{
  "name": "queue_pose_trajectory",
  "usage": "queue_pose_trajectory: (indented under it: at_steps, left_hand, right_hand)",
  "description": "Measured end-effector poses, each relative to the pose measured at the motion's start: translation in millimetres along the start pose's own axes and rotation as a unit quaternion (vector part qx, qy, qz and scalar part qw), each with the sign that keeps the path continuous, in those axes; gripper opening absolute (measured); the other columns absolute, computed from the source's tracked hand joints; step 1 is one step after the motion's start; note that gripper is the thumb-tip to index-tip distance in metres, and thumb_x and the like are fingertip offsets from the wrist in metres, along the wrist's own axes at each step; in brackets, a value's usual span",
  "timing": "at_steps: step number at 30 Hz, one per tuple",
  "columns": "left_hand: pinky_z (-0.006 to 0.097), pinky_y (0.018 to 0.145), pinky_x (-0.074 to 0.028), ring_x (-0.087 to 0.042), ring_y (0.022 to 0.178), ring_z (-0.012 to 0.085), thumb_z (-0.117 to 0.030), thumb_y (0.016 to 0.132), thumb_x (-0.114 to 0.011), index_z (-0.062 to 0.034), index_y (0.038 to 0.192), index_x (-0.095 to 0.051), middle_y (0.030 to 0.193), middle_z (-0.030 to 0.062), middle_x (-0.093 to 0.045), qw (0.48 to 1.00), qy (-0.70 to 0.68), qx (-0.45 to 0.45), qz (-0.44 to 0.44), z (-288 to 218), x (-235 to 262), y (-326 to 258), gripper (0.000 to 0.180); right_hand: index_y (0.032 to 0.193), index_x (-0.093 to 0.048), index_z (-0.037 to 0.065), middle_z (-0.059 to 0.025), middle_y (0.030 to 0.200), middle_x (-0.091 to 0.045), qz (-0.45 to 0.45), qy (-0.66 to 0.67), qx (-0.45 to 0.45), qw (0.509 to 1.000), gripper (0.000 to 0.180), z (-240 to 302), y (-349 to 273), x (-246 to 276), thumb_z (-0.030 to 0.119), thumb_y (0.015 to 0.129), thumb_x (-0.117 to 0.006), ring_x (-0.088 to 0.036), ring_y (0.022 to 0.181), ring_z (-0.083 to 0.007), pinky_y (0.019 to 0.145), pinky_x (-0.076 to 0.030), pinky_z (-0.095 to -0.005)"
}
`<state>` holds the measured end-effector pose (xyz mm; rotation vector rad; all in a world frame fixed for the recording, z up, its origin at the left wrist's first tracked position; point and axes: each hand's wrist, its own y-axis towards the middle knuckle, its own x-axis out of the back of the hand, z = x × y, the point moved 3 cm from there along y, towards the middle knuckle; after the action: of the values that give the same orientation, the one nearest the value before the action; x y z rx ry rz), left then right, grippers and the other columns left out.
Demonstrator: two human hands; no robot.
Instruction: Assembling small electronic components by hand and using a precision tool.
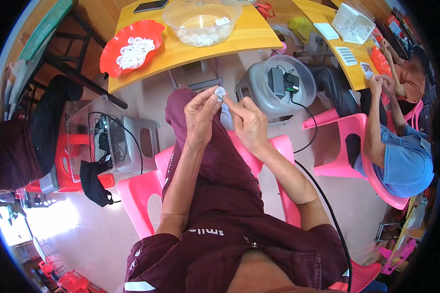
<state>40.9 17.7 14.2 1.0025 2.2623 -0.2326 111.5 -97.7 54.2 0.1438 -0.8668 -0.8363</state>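
Note:
Above my lap, my left hand (200, 115) pinches a small white round piece (220, 91) between thumb and fingertips. My right hand (249, 122) is closed, its index fingertip and thumb meeting the lower edge of the same piece. Whether the right fingers grip the piece or only press on it is too small to tell. On the yellow table beyond my hands sit a red scalloped dish (155, 30) with many white ring-like pieces (136, 52) and a clear round tub (173, 24) with more small white pieces (205, 38).
A dark phone (150, 6) lies at the back of the yellow table (249, 39). To the right, a clear tub with black adapters (276, 82) rests on a grey stool (249, 73); black cables trail nearby. Other people sit at both sides, one on a pink chair (342, 151).

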Motion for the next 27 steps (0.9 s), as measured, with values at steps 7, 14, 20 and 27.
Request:
queue_pose_trajectory:
  at_steps: [7,14,20,27]
  left_hand:
    - [0.034,0.094,-0.048,-0.059,0.105,0.0257,-0.011,0.094,-0.047,0.0046,0.123,-0.048,0.112,0.0149,-0.059,0.995,-0.074,0.060,0.028,-2.0,-1.4,2.2,0.033]
    - [0.035,0.095,-0.048,-0.058,0.107,0.0265,-0.008,0.094,-0.047,0.0049,0.123,-0.049,0.112,0.0144,-0.060,0.994,-0.067,0.075,0.040,-0.2,-8.4,-0.3,0.032]
    - [0.034,0.092,-0.050,-0.059,0.105,0.0251,-0.002,0.090,-0.051,0.0042,0.120,-0.051,0.110,0.0133,-0.060,0.998,-0.044,0.053,0.011,3.0,-9.7,-2.7,0.031]
    - [0.032,0.088,-0.052,-0.060,0.101,0.0236,0.005,0.085,-0.056,0.0030,0.116,-0.054,0.108,0.0135,-0.061,0.999,0.002,0.009,-0.044,8.1,-7.3,-6.0,0.031]
  right_hand:
    - [0.109,-0.066,0.013,-0.0080,0.068,-0.048,-0.027,0.053,0.004,0.998,0.033,6.0,1.4,4.7,-0.002,0.081,-0.058,-0.052,0.059,-0.0194,0.054,-0.042,-0.0309]
    - [0.109,-0.067,0.014,-0.0076,0.067,-0.047,-0.019,0.029,-0.003,0.999,0.033,3.9,1.8,4.5,-0.002,0.081,-0.060,-0.050,0.057,-0.0193,0.053,-0.041,-0.0314]
    - [0.111,-0.066,0.017,-0.0078,0.068,-0.047,-0.022,0.009,0.004,1.000,0.036,2.1,0.6,2.6,-0.002,0.081,-0.060,-0.051,0.057,-0.0210,0.052,-0.041,-0.0330]
    - [0.109,-0.066,0.015,-0.0077,0.069,-0.047,-0.020,-0.006,0.004,1.000,0.033,4.0,-1.5,0.0,-0.001,0.080,-0.060,-0.052,0.057,-0.0223,0.053,-0.042,-0.0348]
